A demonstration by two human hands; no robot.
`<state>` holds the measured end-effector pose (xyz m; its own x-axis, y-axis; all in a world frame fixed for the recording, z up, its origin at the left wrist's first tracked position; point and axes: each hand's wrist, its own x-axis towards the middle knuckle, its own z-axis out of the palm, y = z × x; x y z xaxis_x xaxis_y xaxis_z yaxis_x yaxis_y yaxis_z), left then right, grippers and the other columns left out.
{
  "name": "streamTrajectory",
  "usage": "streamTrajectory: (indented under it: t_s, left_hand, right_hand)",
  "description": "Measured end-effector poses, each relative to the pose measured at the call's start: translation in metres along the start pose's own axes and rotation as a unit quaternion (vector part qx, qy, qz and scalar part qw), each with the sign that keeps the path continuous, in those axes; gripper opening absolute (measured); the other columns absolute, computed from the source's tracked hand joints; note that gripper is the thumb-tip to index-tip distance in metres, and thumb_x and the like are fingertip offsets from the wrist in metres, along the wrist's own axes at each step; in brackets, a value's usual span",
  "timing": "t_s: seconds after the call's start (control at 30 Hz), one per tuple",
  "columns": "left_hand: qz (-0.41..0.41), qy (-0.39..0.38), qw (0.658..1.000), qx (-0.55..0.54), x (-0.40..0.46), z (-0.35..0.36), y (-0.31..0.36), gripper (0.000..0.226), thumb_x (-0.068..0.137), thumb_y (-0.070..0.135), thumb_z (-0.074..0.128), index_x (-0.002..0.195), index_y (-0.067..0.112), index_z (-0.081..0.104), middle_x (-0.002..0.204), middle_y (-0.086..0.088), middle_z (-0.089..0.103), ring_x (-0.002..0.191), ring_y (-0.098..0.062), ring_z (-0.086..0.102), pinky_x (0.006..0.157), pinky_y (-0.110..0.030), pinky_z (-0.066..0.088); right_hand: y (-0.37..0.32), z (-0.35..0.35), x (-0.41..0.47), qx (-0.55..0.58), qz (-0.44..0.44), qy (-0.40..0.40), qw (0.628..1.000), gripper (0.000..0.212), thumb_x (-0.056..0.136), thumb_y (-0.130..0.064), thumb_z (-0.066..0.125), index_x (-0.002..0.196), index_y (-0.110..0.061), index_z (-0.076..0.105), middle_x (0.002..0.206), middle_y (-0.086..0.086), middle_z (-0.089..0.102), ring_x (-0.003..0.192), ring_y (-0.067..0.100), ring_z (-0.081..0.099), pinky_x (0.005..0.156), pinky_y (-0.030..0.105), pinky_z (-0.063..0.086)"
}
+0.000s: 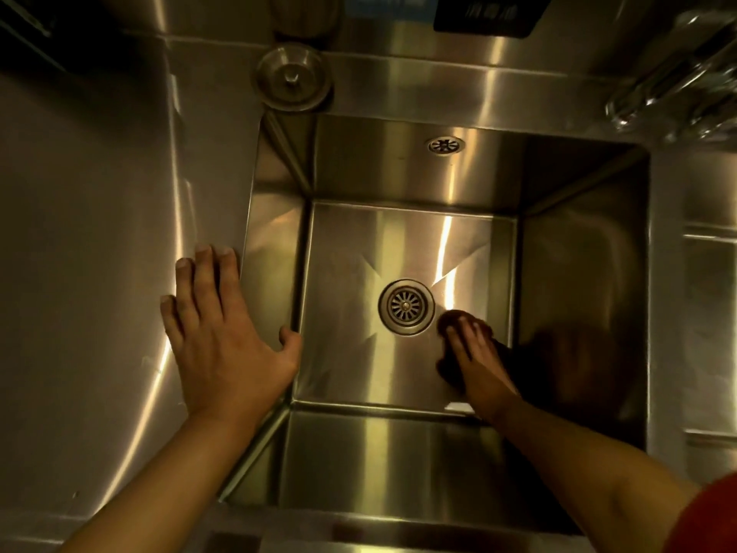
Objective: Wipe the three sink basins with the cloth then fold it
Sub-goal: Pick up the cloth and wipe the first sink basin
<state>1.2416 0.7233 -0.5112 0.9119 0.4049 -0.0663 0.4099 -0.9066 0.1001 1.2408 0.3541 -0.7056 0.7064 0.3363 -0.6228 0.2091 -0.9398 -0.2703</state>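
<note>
The right hand (474, 353) presses a dark cloth (452, 345) flat on the basin (359, 241) floor, just beside the drain (406, 306) — fingers look straight, bearing down to wipe, not gripping. The left hand (223, 333) lies spread on the counter (99, 233) at the rim, thumb over the edge, holding nothing; a brace for the lean, by my judgement. A plug (292, 79) sits on the back ledge, clear of the work. 1 basin in view; the other 2 cannot be assessed. Folding not yet begun.

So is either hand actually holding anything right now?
Right hand presses straight fingers on top of the dark cloth; no grip. Left hand rests flat on the sink rim.
</note>
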Motion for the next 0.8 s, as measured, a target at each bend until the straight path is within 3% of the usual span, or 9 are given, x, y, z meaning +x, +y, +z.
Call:
streamTrajectory:
  t_s: [0.17, 0.37, 0.5, 0.57, 0.67, 0.8]
  left_hand:
    - [0.000, 0.004, 1.000, 0.002, 0.000, 0.004, -0.003, 0.115, 0.069, 0.055, 0.063, 0.165, 0.016, 0.014, 0.171, -0.010, 0.015, 0.160, -0.032, 0.009, 0.125, -0.061, 0.018]
    - [-0.001, 0.000, 1.000, -0.001, 0.000, 0.002, -0.002, 0.116, 0.070, 0.055, 0.065, 0.166, 0.017, 0.011, 0.172, -0.008, 0.012, 0.161, -0.031, 0.007, 0.126, -0.060, 0.017]
    - [0.001, -0.004, 1.000, -0.001, 0.000, 0.001, -0.001, 0.116, 0.071, 0.054, 0.066, 0.166, 0.017, 0.011, 0.172, -0.009, 0.013, 0.161, -0.031, 0.006, 0.126, -0.061, 0.016]
    - [0.002, -0.007, 1.000, 0.001, 0.001, 0.001, -0.002, 0.118, 0.072, 0.051, 0.073, 0.166, 0.016, 0.011, 0.172, -0.010, 0.012, 0.161, -0.031, 0.005, 0.126, -0.061, 0.016]
    - [0.009, -0.007, 1.000, 0.002, 0.000, 0.000, -0.002, 0.119, 0.073, 0.049, 0.077, 0.166, 0.016, 0.011, 0.172, -0.010, 0.012, 0.161, -0.032, 0.005, 0.127, -0.060, 0.014]
    - [0.007, 0.002, 1.000, 0.007, -0.001, 0.002, -0.002, 0.120, 0.070, 0.048, 0.078, 0.165, 0.017, 0.013, 0.172, -0.010, 0.013, 0.161, -0.032, 0.006, 0.127, -0.059, 0.014]
  right_hand:
    - [0.003, -0.060, 0.070, 0.098, 0.159, 0.074, 0.980, 0.073, 0.107, -0.034, 0.042, 0.164, -0.019, -0.001, 0.170, 0.010, -0.015, 0.156, 0.036, -0.009, 0.127, 0.052, 0.002]
    - [-0.038, -0.112, 0.159, 0.069, 0.129, 0.085, 0.986, 0.082, 0.103, -0.029, 0.051, 0.163, -0.017, -0.004, 0.169, 0.014, -0.015, 0.156, 0.037, -0.012, 0.126, 0.053, 0.005]
    - [-0.107, -0.083, 0.161, -0.016, -0.023, 0.080, 0.996, 0.068, 0.108, -0.027, 0.038, 0.164, -0.018, 0.000, 0.170, 0.013, -0.010, 0.156, 0.037, -0.006, 0.123, 0.053, 0.013]
    - [-0.139, -0.049, 0.141, -0.049, -0.120, 0.038, 0.991, 0.069, 0.106, -0.022, 0.038, 0.164, -0.020, 0.000, 0.170, 0.011, -0.012, 0.156, 0.038, -0.008, 0.124, 0.056, 0.008]
    - [-0.166, 0.000, 0.101, -0.093, -0.228, -0.037, 0.969, 0.075, 0.103, -0.017, 0.043, 0.164, -0.022, -0.001, 0.170, 0.009, -0.013, 0.155, 0.038, -0.014, 0.125, 0.057, -0.001]
    - [-0.167, 0.024, 0.064, -0.132, -0.323, -0.137, 0.927, 0.075, 0.103, -0.016, 0.049, 0.164, -0.026, 0.007, 0.171, 0.003, -0.005, 0.157, 0.032, -0.008, 0.126, 0.054, 0.000]
